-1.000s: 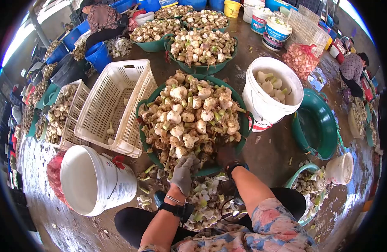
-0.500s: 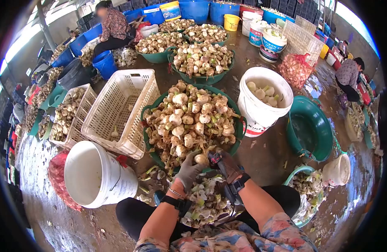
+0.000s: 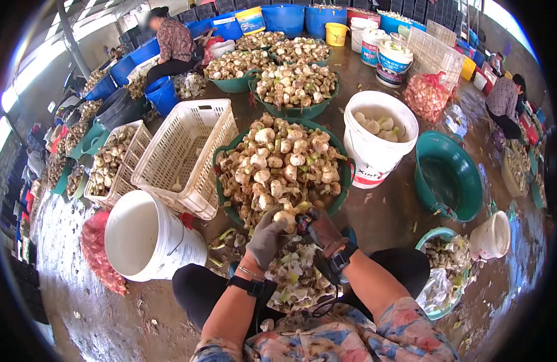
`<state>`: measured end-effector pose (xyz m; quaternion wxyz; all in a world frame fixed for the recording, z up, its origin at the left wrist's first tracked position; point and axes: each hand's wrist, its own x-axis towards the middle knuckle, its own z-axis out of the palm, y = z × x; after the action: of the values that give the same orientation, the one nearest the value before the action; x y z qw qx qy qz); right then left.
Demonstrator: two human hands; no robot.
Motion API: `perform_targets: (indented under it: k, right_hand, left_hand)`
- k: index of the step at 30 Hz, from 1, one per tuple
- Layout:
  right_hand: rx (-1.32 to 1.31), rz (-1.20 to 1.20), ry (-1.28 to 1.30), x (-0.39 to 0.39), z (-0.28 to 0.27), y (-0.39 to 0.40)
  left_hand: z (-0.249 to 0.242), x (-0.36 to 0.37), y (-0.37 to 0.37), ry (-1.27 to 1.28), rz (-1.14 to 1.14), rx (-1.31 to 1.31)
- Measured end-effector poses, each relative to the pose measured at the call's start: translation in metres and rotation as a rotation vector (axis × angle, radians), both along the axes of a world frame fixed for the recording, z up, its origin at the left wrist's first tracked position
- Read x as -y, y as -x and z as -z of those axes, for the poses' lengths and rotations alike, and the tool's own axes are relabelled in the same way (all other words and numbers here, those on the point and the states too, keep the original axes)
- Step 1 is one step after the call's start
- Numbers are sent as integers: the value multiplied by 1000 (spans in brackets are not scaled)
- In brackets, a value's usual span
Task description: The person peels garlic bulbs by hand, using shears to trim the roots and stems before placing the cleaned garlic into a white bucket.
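Observation:
My left hand (image 3: 265,240), in a grey glove, is closed round a garlic bulb (image 3: 285,221) at the front edge of a heaped green basin. Close beside it on the right, my right hand (image 3: 324,231), in a darker glove, is wrapped round a small dark tool (image 3: 304,224) whose head touches or nearly touches the bulb. Whole garlic bulbs with stems (image 3: 278,160) fill the green basin (image 3: 345,196) just beyond my hands. Below my hands, between my legs, lies a pile of peeled skins and trimmings (image 3: 295,274).
A white crate (image 3: 147,175) and an open white bucket (image 3: 133,238) stand left. On the right are a white bucket of trimmed garlic (image 3: 366,154), a green tub (image 3: 447,175) and a basin of scraps (image 3: 438,235). Seated people (image 3: 174,45) (image 3: 503,99) are farther back.
The whole view has shifted slightly. Both hands still hold the bulb and the tool close together, and the bulb appears turned a little in my left hand.

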<state>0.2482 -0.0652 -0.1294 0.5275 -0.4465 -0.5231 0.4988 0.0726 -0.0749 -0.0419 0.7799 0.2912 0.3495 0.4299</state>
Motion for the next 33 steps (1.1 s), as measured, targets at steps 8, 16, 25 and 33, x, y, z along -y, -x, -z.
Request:
perform_targets:
  k: [8, 16, 25, 33]
  right_hand:
    - [-357, -186, 336, 26, -39, -6]
    - [-660, -60, 257, 16, 12, 1]
    - [-782, -338, 288, 32, -26, -9]
    - [-428, -131, 220, 14, 7, -6]
  left_hand:
    - [-7, 17, -7, -194, 55, -185]
    - [-49, 11, -4, 38, -56, -349]
    - [-31, 17, 2, -86, 53, 115]
    - [-13, 10, -1, -274, -38, -385]
